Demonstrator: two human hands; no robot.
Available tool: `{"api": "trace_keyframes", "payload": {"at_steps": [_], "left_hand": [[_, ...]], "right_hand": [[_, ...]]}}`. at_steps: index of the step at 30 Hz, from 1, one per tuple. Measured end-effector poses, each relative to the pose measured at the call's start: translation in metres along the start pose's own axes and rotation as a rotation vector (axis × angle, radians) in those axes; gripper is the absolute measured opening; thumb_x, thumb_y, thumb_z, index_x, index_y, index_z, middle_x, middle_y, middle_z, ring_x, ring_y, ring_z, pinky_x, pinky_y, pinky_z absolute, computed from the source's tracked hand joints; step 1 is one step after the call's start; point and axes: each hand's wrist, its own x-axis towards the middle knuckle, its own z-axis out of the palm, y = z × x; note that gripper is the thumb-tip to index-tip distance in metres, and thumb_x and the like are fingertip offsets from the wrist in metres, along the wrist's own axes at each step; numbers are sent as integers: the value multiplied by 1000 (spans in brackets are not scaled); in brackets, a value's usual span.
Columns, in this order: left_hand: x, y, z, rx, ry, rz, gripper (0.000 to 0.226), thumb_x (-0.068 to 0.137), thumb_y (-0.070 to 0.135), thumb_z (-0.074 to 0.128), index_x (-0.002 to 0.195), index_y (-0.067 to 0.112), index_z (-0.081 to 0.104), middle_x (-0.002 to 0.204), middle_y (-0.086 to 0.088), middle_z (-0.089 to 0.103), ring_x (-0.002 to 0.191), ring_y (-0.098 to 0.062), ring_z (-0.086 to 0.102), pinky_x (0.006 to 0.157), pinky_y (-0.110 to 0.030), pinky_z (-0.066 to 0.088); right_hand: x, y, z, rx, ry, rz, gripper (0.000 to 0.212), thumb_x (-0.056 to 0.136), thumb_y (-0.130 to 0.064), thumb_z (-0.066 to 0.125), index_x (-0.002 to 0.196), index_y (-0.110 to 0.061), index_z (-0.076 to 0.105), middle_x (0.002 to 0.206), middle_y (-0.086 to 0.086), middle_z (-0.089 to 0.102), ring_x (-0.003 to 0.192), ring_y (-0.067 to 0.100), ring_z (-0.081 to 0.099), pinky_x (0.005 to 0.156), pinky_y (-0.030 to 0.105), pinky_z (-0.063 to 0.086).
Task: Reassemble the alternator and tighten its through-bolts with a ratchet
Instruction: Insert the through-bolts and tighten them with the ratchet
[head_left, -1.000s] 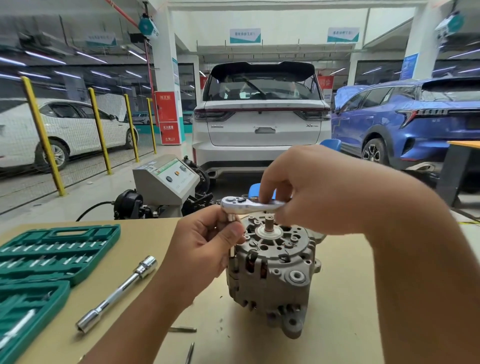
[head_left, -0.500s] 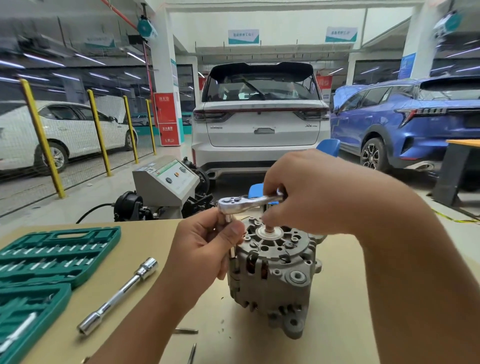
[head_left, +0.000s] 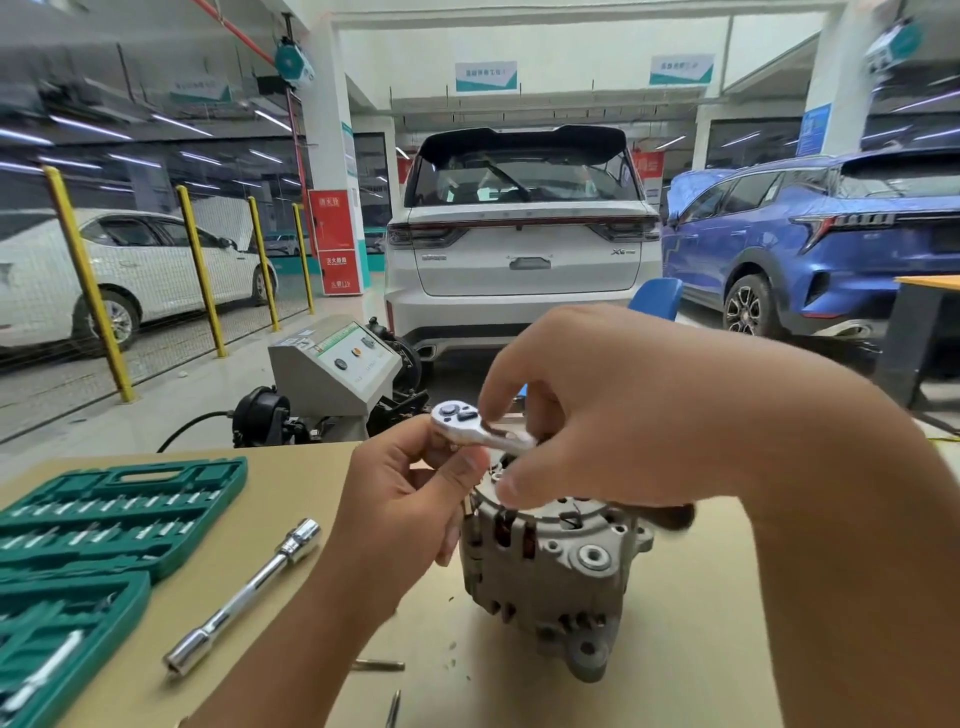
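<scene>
A grey cast alternator (head_left: 550, 577) stands on the tan table (head_left: 691, 649), shaft end up. A chrome ratchet (head_left: 470, 426) sits over its upper left rim, head toward me. My left hand (head_left: 410, 504) pinches the socket stem under the ratchet head, against the alternator's left side. My right hand (head_left: 592, 410) grips the ratchet handle, which is mostly hidden in my fingers, and covers the alternator's top and shaft.
An open green socket case (head_left: 104, 519) lies at the left. A chrome extension bar (head_left: 244, 597) lies between the case and my left arm. Two loose bolts (head_left: 379, 665) rest near the front edge. A grey test machine (head_left: 332, 369) stands behind the table.
My right hand has swung the ratchet handle toward me and to the right, so it now covers the alternator's shaft. My left hand stays on the socket.
</scene>
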Motion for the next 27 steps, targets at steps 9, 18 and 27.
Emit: {"api": "trace_keyframes", "payload": {"at_steps": [9, 18, 27], "left_hand": [[3, 2, -1, 19, -38, -11, 6, 90, 29, 73, 86, 24, 73, 69, -1, 57, 33, -14, 39, 39, -24, 33], [1, 4, 0, -25, -38, -40, 4, 87, 24, 70, 84, 26, 72, 76, -12, 58, 34, -15, 38, 40, -24, 34], [0, 7, 8, -36, 23, -27, 13, 86, 29, 74, 82, 17, 71, 82, -36, 51, 39, -7, 36, 39, -22, 29]], "right_hand": [[8, 9, 8, -82, 74, 80, 20, 83, -39, 74, 97, -26, 71, 86, -8, 64, 73, 11, 62, 56, 25, 52], [14, 16, 11, -110, 141, 155, 18, 87, -15, 64, 100, -25, 74, 96, -2, 67, 89, 26, 64, 83, 42, 56], [12, 20, 6, 22, 91, 93, 26, 88, -12, 67, 95, -37, 73, 87, -13, 65, 67, 7, 64, 54, 22, 55]]}}
